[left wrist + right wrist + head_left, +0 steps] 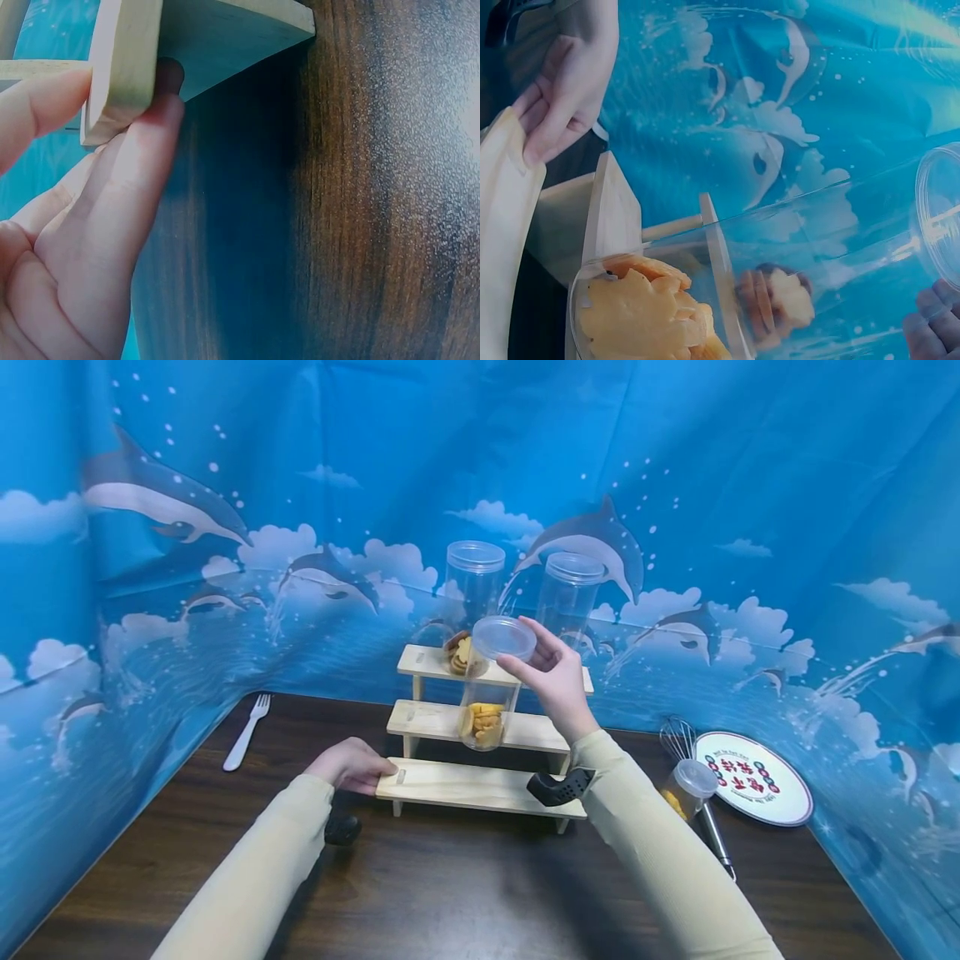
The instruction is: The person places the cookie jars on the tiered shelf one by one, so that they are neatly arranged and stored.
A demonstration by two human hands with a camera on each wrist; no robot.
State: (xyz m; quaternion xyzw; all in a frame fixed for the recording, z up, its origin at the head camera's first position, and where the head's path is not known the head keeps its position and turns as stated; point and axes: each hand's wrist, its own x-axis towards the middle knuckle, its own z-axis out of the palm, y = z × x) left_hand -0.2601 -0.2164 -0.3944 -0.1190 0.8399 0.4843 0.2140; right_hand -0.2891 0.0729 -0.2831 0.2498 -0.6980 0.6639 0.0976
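My right hand [557, 677] grips a clear lidded jar [487, 689] near its top, fingers and thumb around the lid end. Yellowish flower-edged cookies [637, 311] lie at the jar's bottom. In the head view the jar overlaps the middle step of a three-step wooden stand [465, 783]. At the stand's lower left, my left hand [351, 765] pinches the end of the lowest board [127, 67], with fingers above and below it. Two tall clear jars stand on the top step: the left jar [474, 578] has cookies in it, and the right jar [573, 593] is partly behind my right hand.
A white fork [247, 732] lies on the dark wooden table [420, 893] at the left. To the right are a whisk [716, 843], a smaller jar [696, 778] with yellow contents and a printed white plate [783, 793]. A blue dolphin curtain [375, 460] hangs behind.
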